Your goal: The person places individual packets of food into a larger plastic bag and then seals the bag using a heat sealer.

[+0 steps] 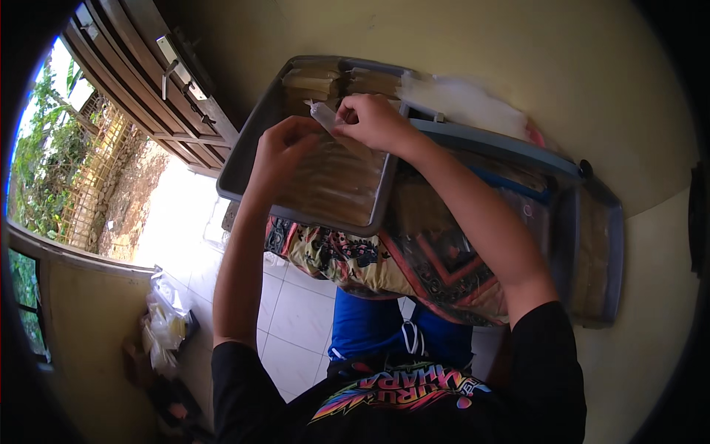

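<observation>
My right hand [369, 119] pinches a small tube-shaped packet [323, 115] in clear plastic film, its twisted end pointing up and left. My left hand [285, 147] is bent close beside it; blur hides whether its fingers touch the packet or hold anything. Both hands are above a grey plastic tray [230, 177]. In this tray lie rows of slim, brownish packets [324, 200] in clear film, with more packets [310, 80] along its far end.
A patterned cloth [355, 255] covers the table before me. Right of the tray are a blue-grey container rim [499, 139], a white plastic bag [460, 100] and another grey tray [613, 266]. An open wooden door [194, 105] stands left. Plastic bags [166, 322] rest lower left.
</observation>
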`<action>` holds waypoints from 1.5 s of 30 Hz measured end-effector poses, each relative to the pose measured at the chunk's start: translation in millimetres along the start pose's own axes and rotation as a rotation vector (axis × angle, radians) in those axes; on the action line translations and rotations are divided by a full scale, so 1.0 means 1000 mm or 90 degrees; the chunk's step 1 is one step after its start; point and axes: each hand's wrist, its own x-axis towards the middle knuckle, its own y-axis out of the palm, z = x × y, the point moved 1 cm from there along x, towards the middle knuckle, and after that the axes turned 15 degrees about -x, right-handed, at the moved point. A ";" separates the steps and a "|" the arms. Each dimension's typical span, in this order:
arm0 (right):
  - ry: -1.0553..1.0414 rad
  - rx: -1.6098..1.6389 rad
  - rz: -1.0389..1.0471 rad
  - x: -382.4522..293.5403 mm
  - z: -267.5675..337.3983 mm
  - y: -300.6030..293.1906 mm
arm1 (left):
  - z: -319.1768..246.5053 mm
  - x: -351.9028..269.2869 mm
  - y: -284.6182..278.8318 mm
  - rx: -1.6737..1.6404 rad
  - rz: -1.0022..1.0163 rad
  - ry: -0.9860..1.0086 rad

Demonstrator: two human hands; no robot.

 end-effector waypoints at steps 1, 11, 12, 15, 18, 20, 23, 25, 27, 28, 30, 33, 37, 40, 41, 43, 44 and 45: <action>-0.007 -0.052 0.009 0.005 -0.005 0.008 | 0.010 0.008 -0.004 0.030 0.023 -0.020; -0.002 -0.431 0.133 0.005 -0.033 0.054 | 0.045 0.045 -0.001 0.336 0.199 -0.110; -0.001 -0.432 0.133 0.005 -0.034 0.054 | 0.045 0.046 -0.001 0.335 0.199 -0.110; -0.001 -0.431 0.139 0.005 -0.034 0.055 | 0.043 0.051 0.000 0.333 0.236 -0.110; -0.017 -0.442 0.103 0.005 -0.036 0.057 | 0.038 0.057 -0.001 0.371 0.256 -0.092; -0.017 -0.443 0.094 0.004 -0.043 0.059 | 0.035 0.066 -0.002 0.375 0.260 -0.098; 0.012 -0.434 0.170 0.005 -0.035 0.053 | 0.034 0.077 -0.014 0.347 0.238 -0.124; 0.033 -0.429 0.178 0.008 -0.032 0.047 | 0.031 0.088 -0.016 0.373 0.211 -0.104; 0.053 -0.424 0.186 0.013 -0.027 0.035 | 0.024 0.093 -0.018 0.399 0.184 -0.085; 0.057 -0.402 0.178 0.016 -0.024 0.023 | 0.020 0.096 -0.016 0.384 0.154 -0.071; 0.062 -0.380 0.172 0.022 -0.033 0.013 | 0.020 0.100 -0.013 0.369 0.125 -0.059; 0.057 -0.398 0.075 0.034 -0.054 0.001 | 0.028 0.109 -0.010 0.353 0.100 -0.034; 0.051 -0.385 -0.018 0.047 -0.075 -0.011 | 0.034 0.121 -0.002 0.351 0.107 0.038; 0.084 -0.405 -0.005 0.051 -0.081 -0.016 | 0.032 0.131 0.010 0.370 0.102 0.045; 0.074 -0.391 -0.003 0.052 -0.080 -0.016 | 0.031 0.133 0.013 0.369 0.102 0.057; 0.064 -0.377 -0.003 0.054 -0.080 -0.013 | 0.041 0.136 0.015 0.339 0.108 0.069; 0.047 -0.367 -0.027 0.054 -0.079 -0.011 | 0.046 0.136 0.016 0.308 0.113 0.081; 0.033 -0.361 -0.050 0.054 -0.083 -0.010 | 0.049 0.136 0.020 0.305 0.116 0.083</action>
